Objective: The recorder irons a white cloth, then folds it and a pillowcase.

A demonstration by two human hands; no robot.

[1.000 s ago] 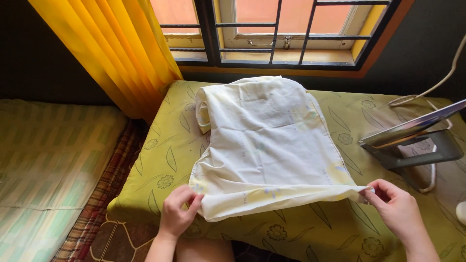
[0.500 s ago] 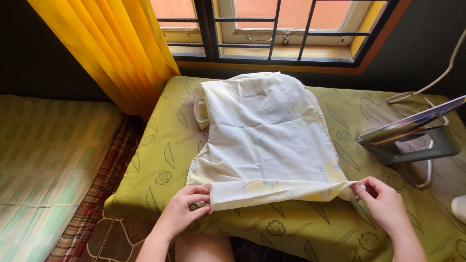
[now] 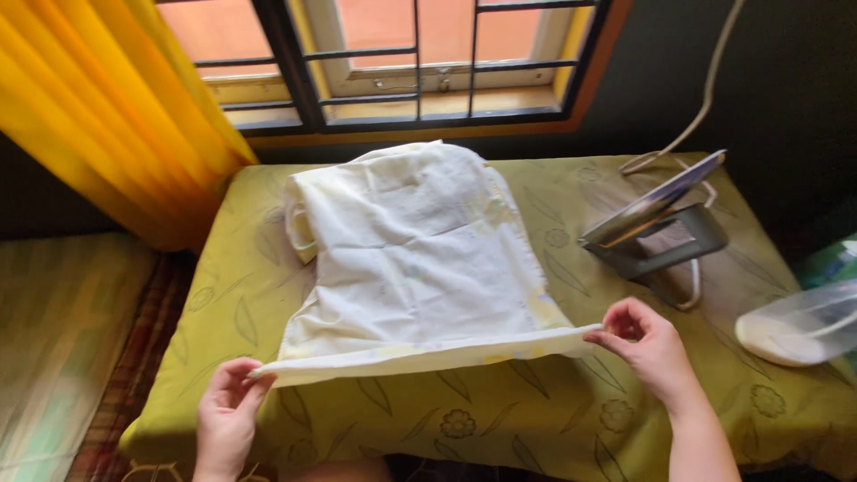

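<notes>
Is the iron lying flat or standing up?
Standing up. The iron rests on its back end on the green pad, with its shiny flat plate lifted and tilted, apart from the white cloth.

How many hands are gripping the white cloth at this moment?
2. The left hand pinches the near left corner of the white cloth, and the right hand pinches the near right corner, both over the green floral pad. No other hands show.

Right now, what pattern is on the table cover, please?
Olive-green cover with dark leaf and flower outlines; head view.
</notes>
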